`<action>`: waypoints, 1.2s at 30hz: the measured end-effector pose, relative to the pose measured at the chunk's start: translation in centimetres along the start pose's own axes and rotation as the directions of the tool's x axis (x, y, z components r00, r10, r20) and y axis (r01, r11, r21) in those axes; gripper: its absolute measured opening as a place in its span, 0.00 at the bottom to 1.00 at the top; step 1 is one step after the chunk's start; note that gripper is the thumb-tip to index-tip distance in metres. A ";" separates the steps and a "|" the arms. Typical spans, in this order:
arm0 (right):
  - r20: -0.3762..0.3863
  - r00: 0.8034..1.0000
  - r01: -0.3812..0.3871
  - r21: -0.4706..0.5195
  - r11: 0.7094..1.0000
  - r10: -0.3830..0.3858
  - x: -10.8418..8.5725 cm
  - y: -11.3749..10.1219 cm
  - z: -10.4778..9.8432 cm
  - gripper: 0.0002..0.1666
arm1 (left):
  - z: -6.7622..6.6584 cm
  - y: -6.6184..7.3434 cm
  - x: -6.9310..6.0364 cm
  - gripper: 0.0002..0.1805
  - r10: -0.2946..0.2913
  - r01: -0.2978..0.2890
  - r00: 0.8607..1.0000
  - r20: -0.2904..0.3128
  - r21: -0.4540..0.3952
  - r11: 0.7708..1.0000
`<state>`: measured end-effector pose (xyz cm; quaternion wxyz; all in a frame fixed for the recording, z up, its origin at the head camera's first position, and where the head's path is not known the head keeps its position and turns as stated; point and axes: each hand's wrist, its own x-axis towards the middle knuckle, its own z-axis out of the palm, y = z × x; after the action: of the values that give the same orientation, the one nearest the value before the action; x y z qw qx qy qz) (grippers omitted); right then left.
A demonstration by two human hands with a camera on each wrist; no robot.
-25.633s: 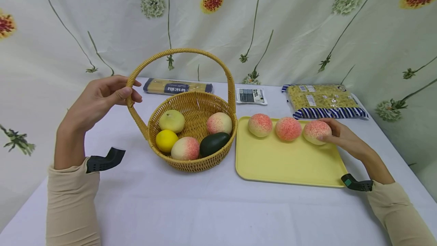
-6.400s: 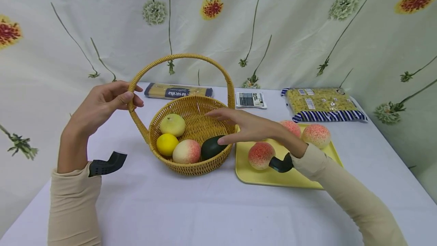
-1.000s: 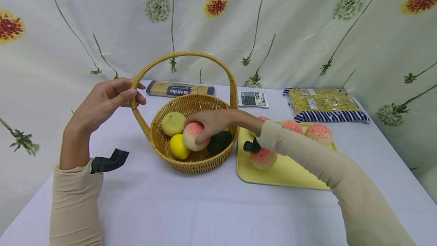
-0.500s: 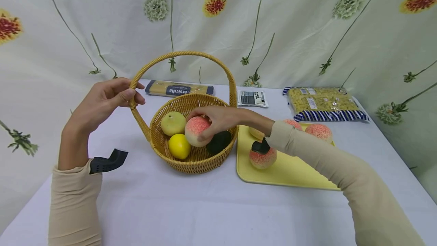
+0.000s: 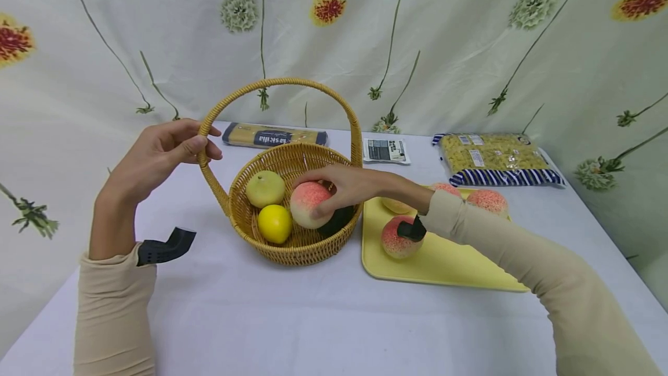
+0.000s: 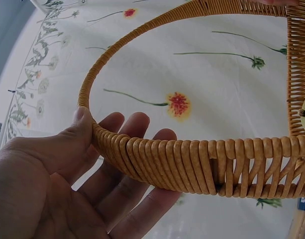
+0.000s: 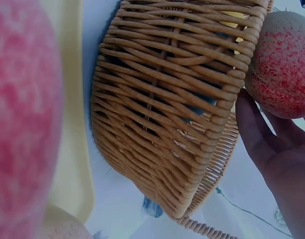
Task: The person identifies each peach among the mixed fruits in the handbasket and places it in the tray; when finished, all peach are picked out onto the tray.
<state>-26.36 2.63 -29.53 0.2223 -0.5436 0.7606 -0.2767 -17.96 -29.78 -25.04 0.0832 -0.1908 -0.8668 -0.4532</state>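
Note:
My left hand (image 5: pixel 151 158) holds the left side of the wicker basket's (image 5: pixel 297 257) arched handle (image 6: pixel 162 162), thumb on one side and fingers on the other. In my right hand (image 5: pixel 347 185) is a pink-and-cream peach (image 5: pixel 309 205), gripped between thumb and fingers over the right part of the basket. The right wrist view shows this peach (image 7: pixel 284 64) at about the basket's rim. In the basket lie a yellow-green round fruit (image 5: pixel 265 189), a yellow lemon (image 5: pixel 275 224) and a dark green avocado (image 5: pixel 336 222), partly hidden by the peach and hand.
A yellow tray (image 5: pixel 449 266) with several peaches (image 5: pixel 487 202) stands right of the basket, under my right forearm. Along the back lie a spaghetti pack (image 5: pixel 273 135), a small white packet (image 5: pixel 386 151) and a bag of pasta (image 5: pixel 496 158).
My right hand has lifted the peach from beside the lemon and moved it right, over the avocado. Since the oldest frame, a peach from the basket has come onto the tray. The left hand stays on the handle.

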 end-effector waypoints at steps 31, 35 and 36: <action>-0.148 0.982 -0.101 0.130 0.986 0.120 -5.7 1.2 -0.4 0.38 | -0.1 -0.1 0.1 0.14 0.018 -0.018 1.000 0.001 -0.011 1.000; -0.166 0.978 -0.102 0.128 0.986 0.123 -6.7 1.5 -0.4 0.38 | -0.1 -0.1 0.1 0.13 0.023 -0.023 1.000 0.003 -0.012 1.000; -0.170 0.978 -0.102 0.128 0.987 0.123 -6.9 1.5 -0.4 0.38 | -0.1 -0.1 0.2 0.13 0.023 -0.023 1.000 0.003 -0.013 1.000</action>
<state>-25.54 9.68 -30.00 0.2007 -0.4587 0.7892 -0.3556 -18.15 -29.87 -25.02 0.0856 -0.2022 -0.8617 -0.4575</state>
